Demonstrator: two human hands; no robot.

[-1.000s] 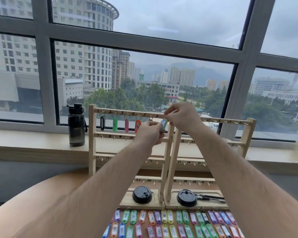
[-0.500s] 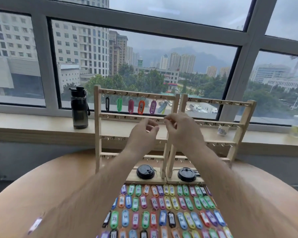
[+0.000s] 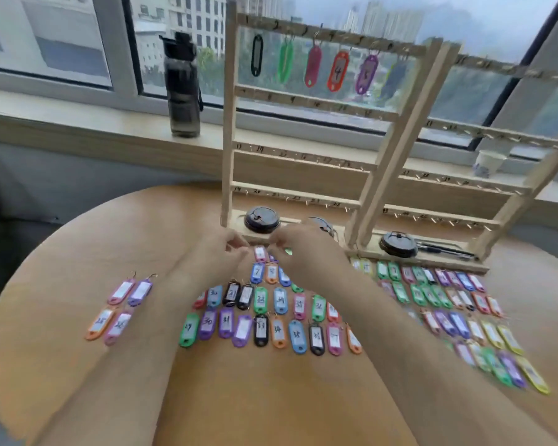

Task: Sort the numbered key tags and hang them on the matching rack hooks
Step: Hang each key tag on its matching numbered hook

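Bottle (image 3: 182, 91) on sill (image 3: 78, 123), left of rack (image 3: 228, 123)

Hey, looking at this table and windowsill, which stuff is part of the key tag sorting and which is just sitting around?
Part of the job:
- wooden racks with numbered hooks
- hung tags on the top rail
- loose tags in rows on the table
- left hand and right hand, at the far row

Just lying about:
- water bottle and paper cup on the sill
- black lids and pens on the rack base

Soft overcast daylight from window (image 3: 78, 43); motion blur, edges warped
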